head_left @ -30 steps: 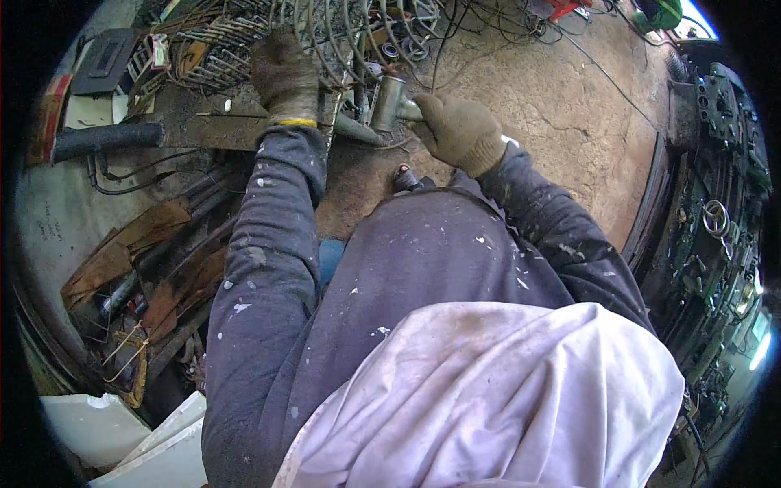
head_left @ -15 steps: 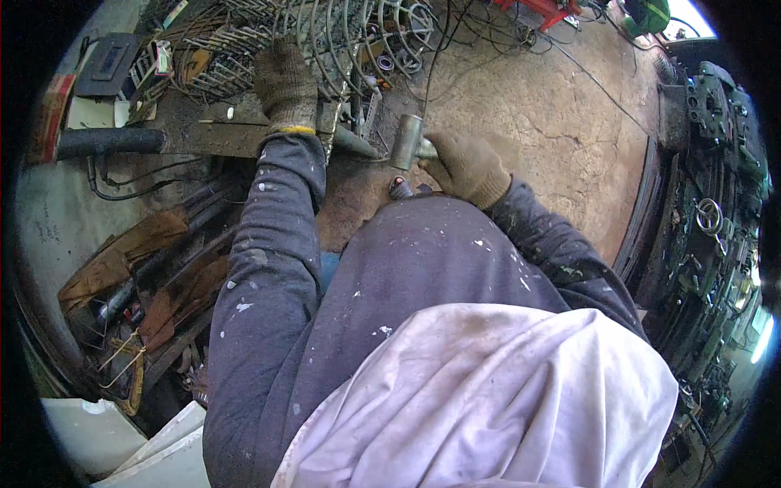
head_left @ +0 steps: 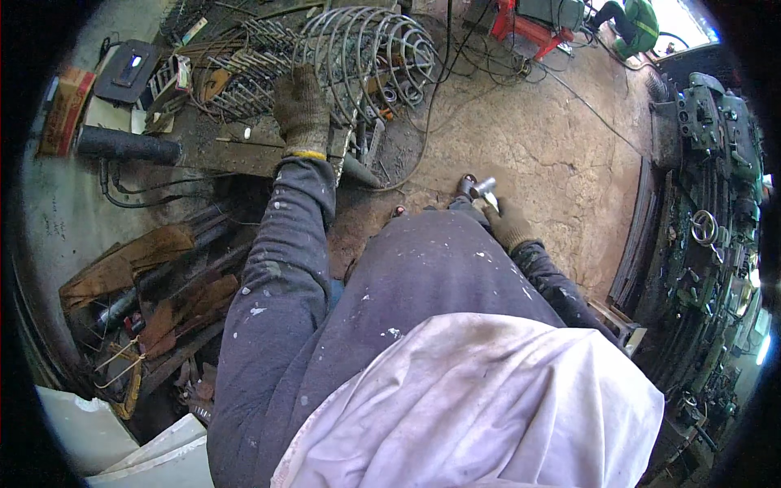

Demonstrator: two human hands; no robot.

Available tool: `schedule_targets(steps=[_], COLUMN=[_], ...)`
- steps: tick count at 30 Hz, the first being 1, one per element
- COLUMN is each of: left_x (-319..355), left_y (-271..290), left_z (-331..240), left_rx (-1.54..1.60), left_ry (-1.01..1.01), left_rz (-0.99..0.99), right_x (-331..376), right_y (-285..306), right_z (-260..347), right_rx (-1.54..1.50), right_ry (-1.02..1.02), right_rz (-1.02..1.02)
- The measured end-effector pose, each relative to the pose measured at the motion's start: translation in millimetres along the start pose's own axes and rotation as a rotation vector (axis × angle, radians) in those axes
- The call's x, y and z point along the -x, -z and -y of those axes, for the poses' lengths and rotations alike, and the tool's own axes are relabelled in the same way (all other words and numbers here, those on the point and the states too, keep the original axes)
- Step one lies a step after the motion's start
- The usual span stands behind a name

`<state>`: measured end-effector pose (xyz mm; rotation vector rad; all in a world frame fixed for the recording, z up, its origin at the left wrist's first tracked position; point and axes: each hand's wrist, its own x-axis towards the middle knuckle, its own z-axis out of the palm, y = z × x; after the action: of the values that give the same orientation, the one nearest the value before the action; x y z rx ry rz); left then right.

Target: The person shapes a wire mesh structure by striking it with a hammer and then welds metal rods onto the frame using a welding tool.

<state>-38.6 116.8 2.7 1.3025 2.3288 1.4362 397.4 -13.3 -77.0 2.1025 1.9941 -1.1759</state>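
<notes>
My left hand (head_left: 301, 110), in a dirty knit glove with a yellow cuff edge, is closed at the near left side of a cage of curved metal rods (head_left: 346, 49). Its fingertips and whatever they grip are hidden. The cage lies on a dark workbench (head_left: 236, 154), beside a pile of short metal rods (head_left: 248, 69). Down by my right side, my gloved right hand (head_left: 511, 224) is wrapped round the handle of a hammer (head_left: 484, 189). The hammer's metal head shows above the floor, close to my foot.
Cables (head_left: 496, 57) run over the concrete floor near a red metal stand (head_left: 521, 32). Another person in green (head_left: 639, 28) crouches at the far right. Dark machinery (head_left: 716, 146) lines the right side. Scrap metal (head_left: 163, 276) lies left, below the bench.
My right hand has swung the hammer down and to the right, away from the bench. In the picture, the bench, cage and my left hand sit slightly lower and farther right.
</notes>
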Motion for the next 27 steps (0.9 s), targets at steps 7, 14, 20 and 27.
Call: schedule_targets(steps=[7,14,20,27], left_x=[-2.3,10.5,70.5,136.2], left_y=[21.5,114.9,116.1,38.5], left_z=[-40.3,-77.8,-107.2,-221.2], left_rx=[0.026,0.224,0.266,0.377], left_ry=[0.054,0.033,0.248,0.156], left_rz=[0.104,0.045,-0.146,0.1], right_x=[-18.8,27.9,-35.4,-210.9], right_y=[-20.5,-12.0,22.5,104.0], right_z=[-171.2,-225.5,-249.1,-205.9], right_rx=[0.002,-0.158,-0.058,0.251], right_ry=[-0.528,-0.343,-0.294,-0.128], right_rz=[0.104,-0.023,0.048,0.103])
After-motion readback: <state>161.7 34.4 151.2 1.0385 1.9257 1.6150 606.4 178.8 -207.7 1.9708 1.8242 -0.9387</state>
